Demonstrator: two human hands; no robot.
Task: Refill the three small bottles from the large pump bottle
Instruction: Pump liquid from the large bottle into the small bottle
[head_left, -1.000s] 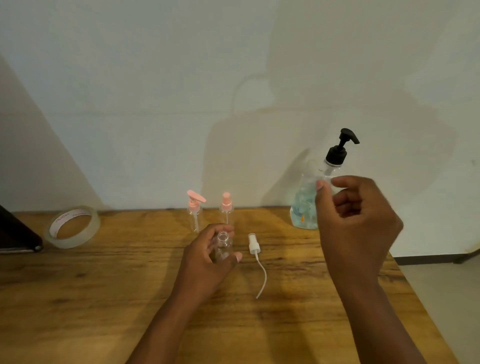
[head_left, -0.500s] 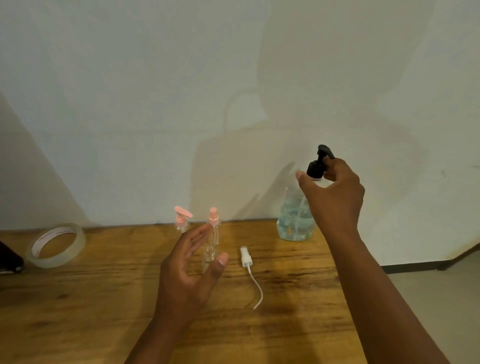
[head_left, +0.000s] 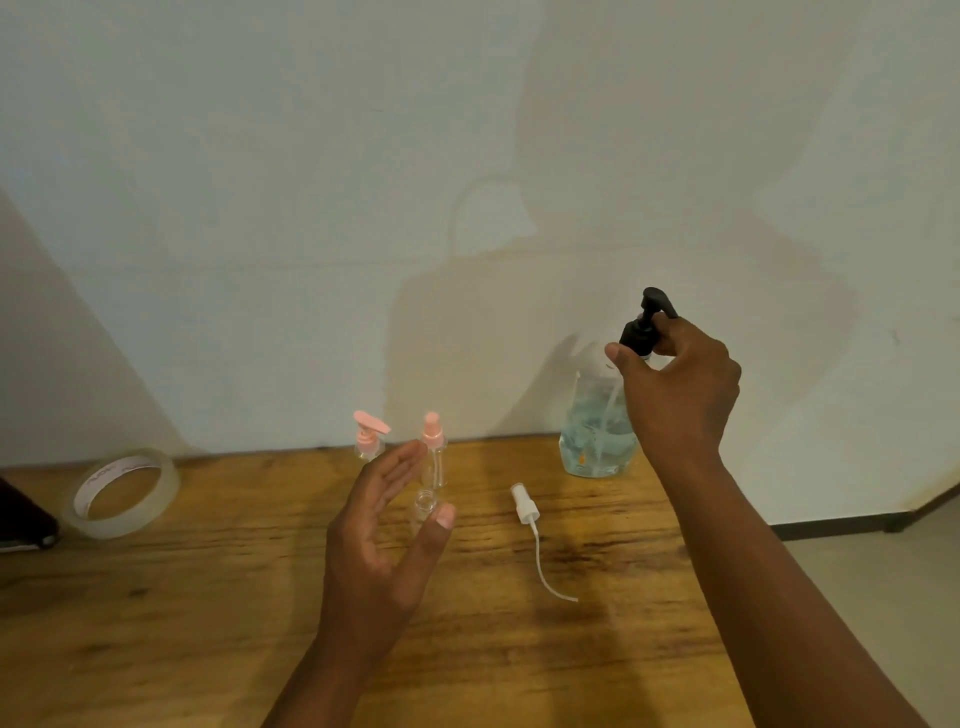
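The large pump bottle (head_left: 592, 436), clear with bluish liquid, stands at the table's back edge near the wall. My right hand (head_left: 680, 384) grips its black pump collar (head_left: 640, 332). A small uncapped clear bottle (head_left: 425, 506) stands upright mid-table, between the straight fingers and thumb of my left hand (head_left: 382, 540), which hovers open around it without gripping. Its white spray cap with dip tube (head_left: 527, 512) lies on the wood to the right. Two small bottles with pink tops, a pump one (head_left: 369, 441) and a spray one (head_left: 434, 457), stand behind.
A roll of clear tape (head_left: 122, 491) lies at the left of the wooden table (head_left: 156, 623). A dark object (head_left: 21, 517) sits at the far left edge. The table's right edge drops to the floor (head_left: 883, 571).
My left hand let go of the small uncapped bottle and spread open. My right hand reached back to the large bottle and took hold of its black pump collar.
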